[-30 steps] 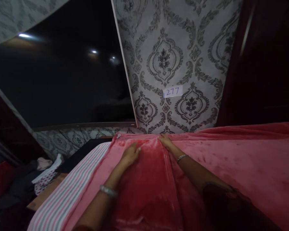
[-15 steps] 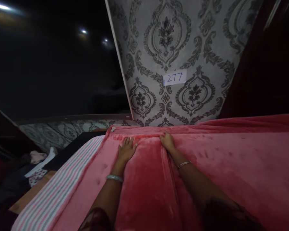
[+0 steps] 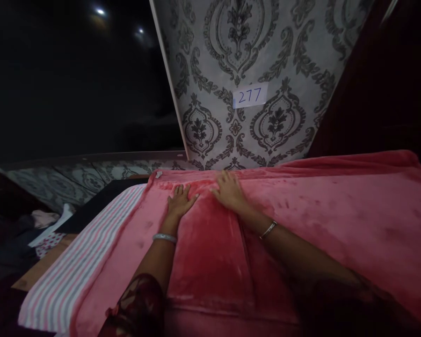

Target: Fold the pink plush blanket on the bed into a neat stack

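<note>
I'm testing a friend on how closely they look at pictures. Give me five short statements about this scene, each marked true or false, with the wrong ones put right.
1. The left hand rests on the red blanket. True.
2. The right hand is closed into a fist. False: it is open, its fingertips blurred.
3. Striped cloth shows along the blanket's left side. True.
4. The paper on the patterned wall reads 514. False: it reads 277.
5. The large screen shows a bright green picture. False: it is dark, with small light spots on it.
</note>
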`<state>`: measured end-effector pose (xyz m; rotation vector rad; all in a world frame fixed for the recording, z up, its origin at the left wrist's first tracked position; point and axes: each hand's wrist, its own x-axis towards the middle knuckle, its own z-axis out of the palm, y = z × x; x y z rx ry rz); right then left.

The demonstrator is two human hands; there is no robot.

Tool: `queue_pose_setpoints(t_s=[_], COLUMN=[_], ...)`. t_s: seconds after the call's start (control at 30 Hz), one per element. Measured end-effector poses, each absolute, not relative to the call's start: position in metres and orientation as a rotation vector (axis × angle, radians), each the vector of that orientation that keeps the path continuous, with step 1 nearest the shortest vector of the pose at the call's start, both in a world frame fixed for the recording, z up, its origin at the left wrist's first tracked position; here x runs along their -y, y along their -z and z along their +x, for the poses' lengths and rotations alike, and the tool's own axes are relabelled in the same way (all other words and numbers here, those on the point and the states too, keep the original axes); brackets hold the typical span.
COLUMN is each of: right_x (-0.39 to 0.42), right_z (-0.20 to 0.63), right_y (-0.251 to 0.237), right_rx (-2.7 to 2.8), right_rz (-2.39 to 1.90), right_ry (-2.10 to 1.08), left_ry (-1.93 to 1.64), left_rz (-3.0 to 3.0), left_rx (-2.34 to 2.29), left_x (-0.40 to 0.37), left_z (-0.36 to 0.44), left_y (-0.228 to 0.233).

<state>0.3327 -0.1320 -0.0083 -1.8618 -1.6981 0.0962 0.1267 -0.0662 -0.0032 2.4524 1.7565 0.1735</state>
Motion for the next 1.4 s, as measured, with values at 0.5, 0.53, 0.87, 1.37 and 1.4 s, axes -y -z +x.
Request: queue_pose_setpoints(t_s=[0.5, 0.53, 0.87, 1.37, 1.4], right_x=[0.172, 0.184, 0.270, 0.316, 0.318], right_z=[0.326, 0.323, 0.307, 0.327, 0.328], right_y=[-0.005, -0.007, 0.029, 0.040, 0.043], right_rx=[1.944, 1.979, 2.250, 2.313, 2.311], right_rz=[-2.118, -2.095, -1.896, -1.681, -1.670], right_ry=[-0.410, -0.362, -0.176, -0.181, -0.192], left_ry=[0.059, 0.052, -0.024, -0.208, -0.248], left_rz=[2.474, 2.517, 2.821, 2.982, 3.005], left_rx=[-1.652, -1.614, -1.452, -0.994, -0.999], left_x=[0.091, 0.103, 0.189, 0.316, 0.322], left_z=[0.111, 0.106, 0.066, 0.086, 0.085], left_y=[-0.036, -0.037, 0.015, 0.021, 0.026])
